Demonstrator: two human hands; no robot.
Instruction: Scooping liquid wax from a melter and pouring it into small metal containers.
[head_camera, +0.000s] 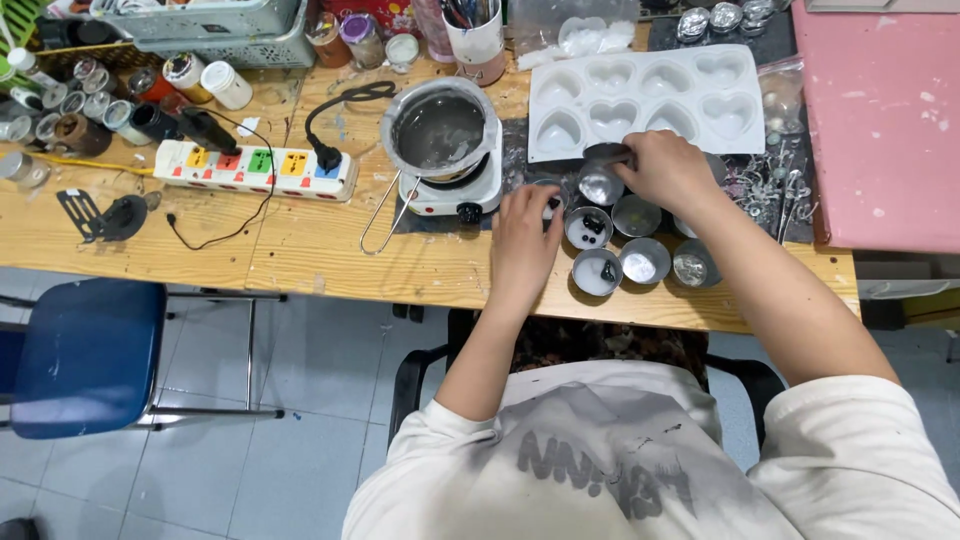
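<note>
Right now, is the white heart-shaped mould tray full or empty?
Empty. The white heart-shaped mould tray shows bare white hollows, though the right hand hides part of its front edge.

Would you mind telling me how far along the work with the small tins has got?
Done: two tins at the front hold pale filling with dark pieces. In hand: the right hand holds a tin by the heart mould, and the left hand rests beside them. Left: other tins look unfilled.

Bare wood lies open near the table edge (300, 270), left of the small tins (598, 272). Farther in, a power strip (255, 170), a hotplate with pot (440, 140) and a white heart mould (645, 105) block passage; jars (120, 95) crowd the far left.
</note>
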